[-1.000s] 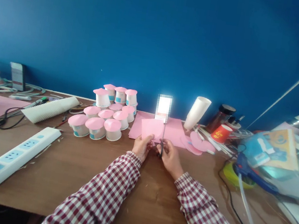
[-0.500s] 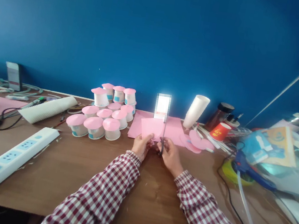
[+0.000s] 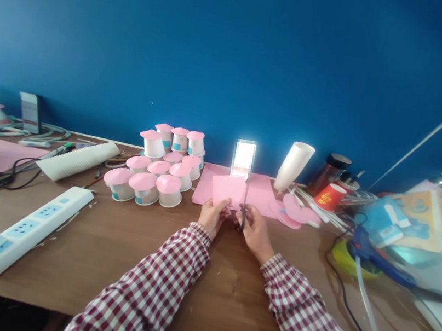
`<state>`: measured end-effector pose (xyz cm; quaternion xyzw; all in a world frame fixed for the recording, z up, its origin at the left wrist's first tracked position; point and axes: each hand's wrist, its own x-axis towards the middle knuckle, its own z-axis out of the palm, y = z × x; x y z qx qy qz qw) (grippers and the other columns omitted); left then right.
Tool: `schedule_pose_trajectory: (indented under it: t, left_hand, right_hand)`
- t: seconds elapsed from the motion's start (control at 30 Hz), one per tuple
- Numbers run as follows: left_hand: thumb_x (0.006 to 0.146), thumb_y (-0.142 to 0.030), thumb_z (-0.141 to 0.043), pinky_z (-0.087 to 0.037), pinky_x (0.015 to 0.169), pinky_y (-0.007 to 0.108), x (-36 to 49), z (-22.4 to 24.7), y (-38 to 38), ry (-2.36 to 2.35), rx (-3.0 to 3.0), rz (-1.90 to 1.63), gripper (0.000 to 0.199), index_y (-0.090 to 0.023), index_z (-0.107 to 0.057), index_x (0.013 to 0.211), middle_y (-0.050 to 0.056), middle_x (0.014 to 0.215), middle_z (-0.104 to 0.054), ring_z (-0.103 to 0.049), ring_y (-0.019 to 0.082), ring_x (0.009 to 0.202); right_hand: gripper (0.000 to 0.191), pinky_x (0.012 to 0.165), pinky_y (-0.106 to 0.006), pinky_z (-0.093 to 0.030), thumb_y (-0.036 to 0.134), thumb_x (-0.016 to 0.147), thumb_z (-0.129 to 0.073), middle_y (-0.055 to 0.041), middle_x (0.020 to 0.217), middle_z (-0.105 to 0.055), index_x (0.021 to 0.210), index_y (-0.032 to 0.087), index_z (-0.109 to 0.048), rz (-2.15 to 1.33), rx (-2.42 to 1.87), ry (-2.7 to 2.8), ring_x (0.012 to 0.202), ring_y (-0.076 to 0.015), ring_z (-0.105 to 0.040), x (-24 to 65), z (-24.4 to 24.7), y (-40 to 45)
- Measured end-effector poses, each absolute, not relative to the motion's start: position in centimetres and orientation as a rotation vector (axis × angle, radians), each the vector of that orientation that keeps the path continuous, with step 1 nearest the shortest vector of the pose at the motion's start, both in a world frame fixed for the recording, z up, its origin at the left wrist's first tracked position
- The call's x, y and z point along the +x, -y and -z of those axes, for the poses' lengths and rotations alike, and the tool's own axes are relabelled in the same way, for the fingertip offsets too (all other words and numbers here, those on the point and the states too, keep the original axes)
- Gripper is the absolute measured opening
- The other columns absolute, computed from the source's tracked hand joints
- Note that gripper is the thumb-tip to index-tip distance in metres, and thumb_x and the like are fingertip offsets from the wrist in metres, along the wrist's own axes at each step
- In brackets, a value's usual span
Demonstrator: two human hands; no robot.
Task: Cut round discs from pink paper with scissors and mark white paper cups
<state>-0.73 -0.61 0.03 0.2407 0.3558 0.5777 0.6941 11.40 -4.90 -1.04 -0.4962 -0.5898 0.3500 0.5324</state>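
My left hand (image 3: 213,215) is closed on a piece of pink paper (image 3: 227,188), thumb on its face near the lower edge. My right hand (image 3: 257,229) grips a pair of scissors (image 3: 245,202) by the handles, their dark blades pointing away from me along the paper's right edge. Whether the blades are apart or together, I cannot tell. Beneath and behind the held piece lie larger pink sheets (image 3: 262,185) on the table. Several pink discs (image 3: 291,209) overlap to the right of my right hand.
Several paper cups with pink cone tops (image 3: 169,186) stand left of my hands. A white power strip (image 3: 35,229) lies front left. At right are a stack of white cups (image 3: 294,166), a red cup (image 3: 329,196) and a blue glue gun (image 3: 377,258) with its cord.
The whole view has shifted slightly, so things appear a little farther right. My hands keep nearly the same hold on the paper and scissors.
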Motion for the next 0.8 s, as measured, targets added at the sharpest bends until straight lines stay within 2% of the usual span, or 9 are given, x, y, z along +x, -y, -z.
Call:
schedule_pose_trajectory:
  t: [0.8]
  left_hand:
    - [0.061, -0.018, -0.073, -0.036, 0.037, 0.013, -0.7, -0.17, 0.61, -0.804, 0.535, -1.291, 0.022, -0.01, -0.056, 0.073, -0.002, 0.057, -0.055, -0.047, 0.003, 0.042]
  right_hand:
    - [0.035, 0.057, -0.027, -0.049, 0.043, 0.081, -0.055, -0.0023, 0.071, -0.06, 0.103, 0.016, -0.052, -0.831, -1.197, 1.405, 0.063, -0.0155, -0.059, 11.21, 0.36, 5.21]
